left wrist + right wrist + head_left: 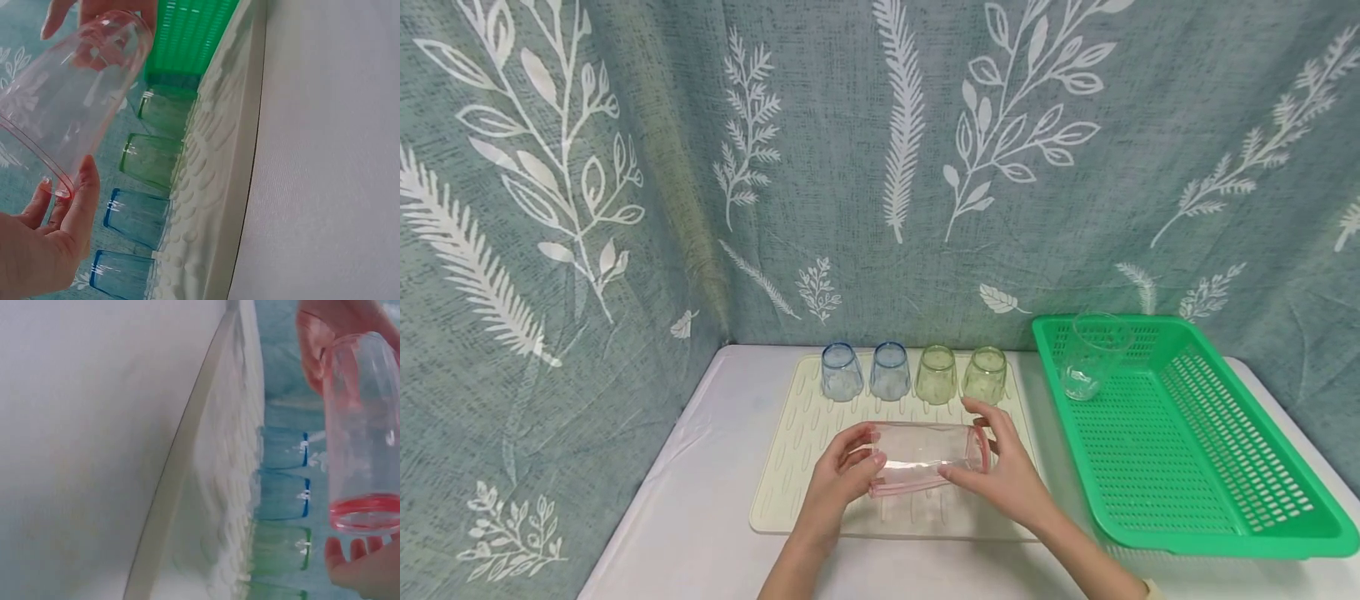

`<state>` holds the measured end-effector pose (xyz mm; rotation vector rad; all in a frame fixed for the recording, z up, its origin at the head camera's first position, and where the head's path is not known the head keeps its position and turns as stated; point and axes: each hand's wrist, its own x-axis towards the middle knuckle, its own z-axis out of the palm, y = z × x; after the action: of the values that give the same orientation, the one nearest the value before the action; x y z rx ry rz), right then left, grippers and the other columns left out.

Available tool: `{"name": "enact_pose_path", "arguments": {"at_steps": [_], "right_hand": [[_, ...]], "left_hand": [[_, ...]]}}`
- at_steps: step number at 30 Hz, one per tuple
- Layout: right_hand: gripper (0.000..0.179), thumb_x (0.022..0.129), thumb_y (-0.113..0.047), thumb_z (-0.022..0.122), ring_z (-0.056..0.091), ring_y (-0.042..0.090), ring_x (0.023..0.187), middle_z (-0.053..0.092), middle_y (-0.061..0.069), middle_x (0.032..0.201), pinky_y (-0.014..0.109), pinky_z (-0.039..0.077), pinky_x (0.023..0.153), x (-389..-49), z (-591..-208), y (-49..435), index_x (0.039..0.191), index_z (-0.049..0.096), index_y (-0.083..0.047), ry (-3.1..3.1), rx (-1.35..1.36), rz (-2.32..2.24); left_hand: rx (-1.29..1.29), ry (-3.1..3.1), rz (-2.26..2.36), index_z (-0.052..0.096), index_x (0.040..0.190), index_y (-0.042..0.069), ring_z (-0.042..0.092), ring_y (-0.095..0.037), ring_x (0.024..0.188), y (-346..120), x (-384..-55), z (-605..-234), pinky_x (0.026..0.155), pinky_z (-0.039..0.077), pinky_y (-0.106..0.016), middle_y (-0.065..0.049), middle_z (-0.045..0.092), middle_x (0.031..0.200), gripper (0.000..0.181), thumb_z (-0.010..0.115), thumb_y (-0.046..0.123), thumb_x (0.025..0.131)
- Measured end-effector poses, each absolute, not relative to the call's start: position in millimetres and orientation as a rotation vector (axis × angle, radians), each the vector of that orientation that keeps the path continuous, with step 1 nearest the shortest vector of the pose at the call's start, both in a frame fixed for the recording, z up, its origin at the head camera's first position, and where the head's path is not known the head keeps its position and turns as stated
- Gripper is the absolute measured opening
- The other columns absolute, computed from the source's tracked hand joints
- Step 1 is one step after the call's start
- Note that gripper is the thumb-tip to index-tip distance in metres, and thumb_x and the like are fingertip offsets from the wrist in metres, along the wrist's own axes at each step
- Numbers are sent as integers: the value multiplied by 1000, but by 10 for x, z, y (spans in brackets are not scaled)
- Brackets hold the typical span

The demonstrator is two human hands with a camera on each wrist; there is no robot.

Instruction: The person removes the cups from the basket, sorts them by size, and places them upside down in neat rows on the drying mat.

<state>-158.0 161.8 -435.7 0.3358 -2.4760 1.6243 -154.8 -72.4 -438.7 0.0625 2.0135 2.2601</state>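
Note:
A clear, pink-tinted drinking glass (917, 450) lies sideways in the air over a cream drying mat (782, 467), held between both hands. My left hand (842, 475) pinches its wide rim, thumb on the near side. At the other end, with the thick pink base, my right hand (1000, 467) grips with thumb and fingers spread around it. The left wrist view shows the left fingers (84, 194) at the rim of the glass (75, 87). In the right wrist view, the right hand (369, 569) is by the reddish base.
Along the mat's back edge stand two blue glasses (842, 375) (891, 375) and two green glasses (936, 379) (985, 379). To the right, a green plastic basket (1262, 467) contains a tall clear glass (1086, 367). A patterned curtain (850, 167) hangs behind the white table (677, 500).

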Motion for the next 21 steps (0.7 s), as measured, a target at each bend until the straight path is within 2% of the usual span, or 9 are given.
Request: {"name": "enact_pose_path", "arguments": {"at_steps": [6,11,14,18,21], "right_hand": [[76,81,-14,78,32,24,136,40,5,146,46,38,102,-1590,-4348,1628,146,38,-19,-2350,207,2143],[73,84,-8,71,18,22,143,26,9,156,40,28,111,-1605,-4344,1626,147,34,-11,-2191,193,2456],[73,85,-5,68,27,23,139,27,11,155,33,33,109,-1611,-4338,1625,149,32,-7,-2128,209,2569],[76,88,-1,63,49,19,121,44,12,139,28,45,100,-1620,-4347,1609,151,21,1,-2014,240,2740],[77,90,0,59,56,15,113,52,7,129,29,46,99,-1625,-4356,1584,152,14,4,-1930,256,2840]], "left_hand": [[-21,1851,2358,43,141,-1,58,-18,105,-730,-1534,-4360,79,55,-30,-16,50,134,59,63,21,90],[-52,1801,2384,42,142,-1,55,-16,106,-748,-1523,-4345,80,53,-30,-9,54,129,59,60,23,91],[-45,1768,2398,41,143,-1,53,-17,108,-767,-1514,-4340,80,53,-30,-6,56,126,59,58,25,92],[-47,1692,2436,43,141,-2,53,-18,109,-783,-1514,-4347,80,54,-31,-4,57,119,57,56,24,92],[-49,1653,2455,43,140,-2,54,-19,109,-792,-1516,-4357,79,55,-29,-4,57,117,56,56,23,91]]}}
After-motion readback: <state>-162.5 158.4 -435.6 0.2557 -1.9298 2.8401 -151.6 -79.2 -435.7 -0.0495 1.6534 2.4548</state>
